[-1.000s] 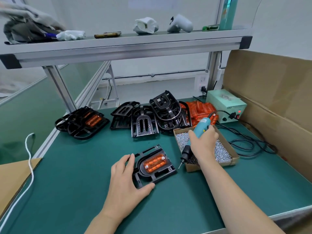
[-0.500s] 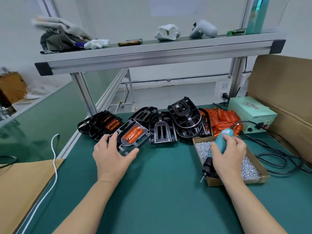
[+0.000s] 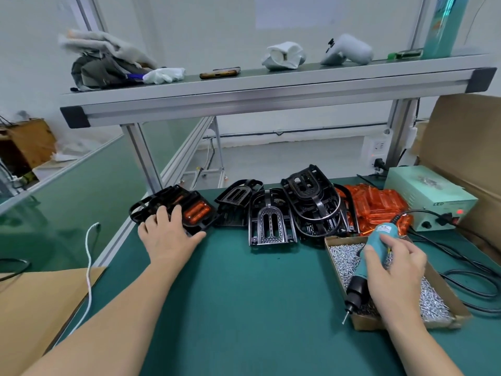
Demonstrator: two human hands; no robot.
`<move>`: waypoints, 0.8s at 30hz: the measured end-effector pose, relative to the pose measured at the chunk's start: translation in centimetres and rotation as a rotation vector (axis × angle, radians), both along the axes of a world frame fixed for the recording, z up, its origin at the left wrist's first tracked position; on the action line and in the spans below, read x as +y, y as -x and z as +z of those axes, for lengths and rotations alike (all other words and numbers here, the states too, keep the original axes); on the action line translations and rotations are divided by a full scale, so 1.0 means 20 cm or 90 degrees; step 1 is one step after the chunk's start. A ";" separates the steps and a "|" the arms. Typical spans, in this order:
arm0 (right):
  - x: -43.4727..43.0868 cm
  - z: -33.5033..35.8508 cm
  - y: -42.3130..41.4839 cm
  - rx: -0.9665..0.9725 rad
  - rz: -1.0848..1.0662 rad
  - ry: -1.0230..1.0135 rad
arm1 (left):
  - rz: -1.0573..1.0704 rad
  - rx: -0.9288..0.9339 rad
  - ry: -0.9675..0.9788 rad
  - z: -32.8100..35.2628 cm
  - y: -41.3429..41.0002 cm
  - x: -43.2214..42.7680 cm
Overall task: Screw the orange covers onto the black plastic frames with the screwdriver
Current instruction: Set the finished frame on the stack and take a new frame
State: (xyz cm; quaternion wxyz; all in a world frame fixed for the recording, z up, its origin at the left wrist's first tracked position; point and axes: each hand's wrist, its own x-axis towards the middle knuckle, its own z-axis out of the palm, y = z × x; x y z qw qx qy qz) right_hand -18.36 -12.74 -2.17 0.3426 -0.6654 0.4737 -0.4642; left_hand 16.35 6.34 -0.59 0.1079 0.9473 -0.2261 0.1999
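Left hand (image 3: 169, 236) rests flat on two stacked covered frames (image 3: 195, 213), far left. Right hand (image 3: 393, 278) grips one screwdriver (image 3: 379, 237) over one screw box (image 3: 366, 322). Bare frames (image 3: 271, 221), seemingly four, lie mid-table beside one heap of covers (image 3: 379, 204).

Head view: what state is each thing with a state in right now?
Left hand, fingers flat on black frame with orange cover.
Right hand, gripping teal electric screwdriver, bit down.
Cardboard screw box, open, filled.
Pale green power box, red lamp lit.
Bare black plastic frames, uncovered, piled.
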 end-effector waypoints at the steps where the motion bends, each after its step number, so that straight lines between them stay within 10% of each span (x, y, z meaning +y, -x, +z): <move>1: 0.00 0.00 0.00 -0.003 -0.001 0.001 | 0.006 0.009 -0.013 -0.01 -0.01 0.01; 24: 0.01 0.01 -0.01 -0.027 -0.001 -0.035 | -0.142 -0.054 0.004 0.01 -0.04 -0.05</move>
